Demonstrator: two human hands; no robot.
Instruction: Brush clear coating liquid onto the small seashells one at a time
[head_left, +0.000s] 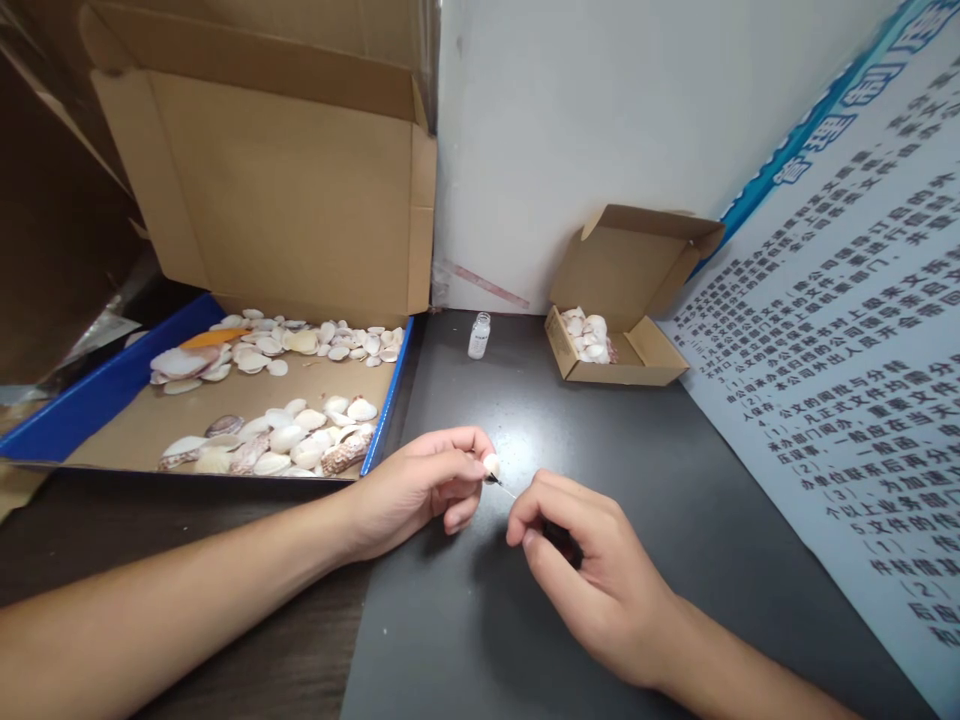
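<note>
My left hand point(439, 485) pinches a small pale shell point(492, 465) between thumb and fingertips, above the dark mat. Closed around a thin brush point(504, 488) is my right hand point(577, 560). The brush has a dark tip, a light slender shaft and a dark part inside the palm, mostly hidden by the fingers. Its tip meets the lower edge of the shell, or lies just in front of it; I cannot tell which. Beyond the hands stands a small clear glass bottle point(478, 338), upright, with whitish contents and no cap visible.
To the left, an open blue-edged cardboard box point(127, 425) holds many shells point(289, 435) in two groups. A small open carton point(619, 373) with shells point(587, 335) stands at the back right. A printed board point(840, 350) leans along the right side; a white wall point(585, 110) rises behind.
</note>
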